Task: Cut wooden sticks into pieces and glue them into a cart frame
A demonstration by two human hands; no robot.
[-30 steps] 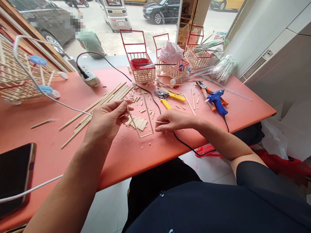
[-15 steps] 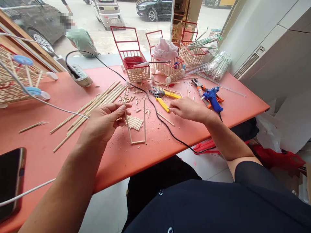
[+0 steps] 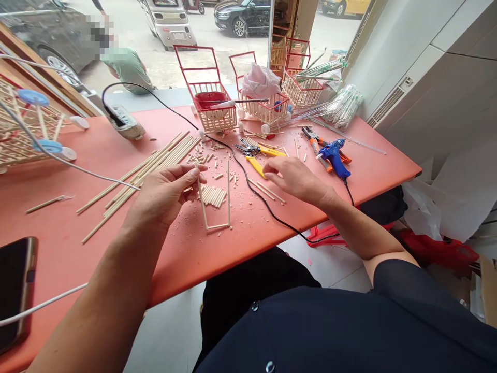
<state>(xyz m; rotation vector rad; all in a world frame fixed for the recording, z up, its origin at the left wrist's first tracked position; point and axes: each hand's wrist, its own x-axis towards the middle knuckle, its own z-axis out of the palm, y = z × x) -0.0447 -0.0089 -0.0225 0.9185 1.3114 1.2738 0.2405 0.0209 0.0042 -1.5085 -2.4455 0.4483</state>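
My left hand [image 3: 171, 189] is closed, pinching a U-shaped frame of thin wooden sticks [image 3: 218, 227] by the top of its left side. The frame stands over the table, its crossbar at the bottom. My right hand [image 3: 289, 178] hovers by the yellow-handled wire strippers [image 3: 256, 165], fingers loosely bent and apart, with nothing visible in them. Two loose wooden sticks [image 3: 271, 190] lie just below it. Behind the frame is a row of short cut stick pieces [image 3: 213, 196]. Long wooden sticks [image 3: 145, 173] lie in a bundle beyond my left hand.
A blue glue gun [image 3: 337, 157] rests with orange-handled pliers [image 3: 315, 150] at right. A black cable [image 3: 267, 204] crosses the table [image 3: 186, 248]. Small stick carts [image 3: 217, 116] stand at the back, near a power strip [image 3: 126, 123]. A phone [image 3: 15, 290] lies front left. A person squats outside.
My right hand has let go of a stick, which now lies beside the other one, and its fingers have lifted slightly. My left hand keeps hold of the frame. The view has shifted a little.
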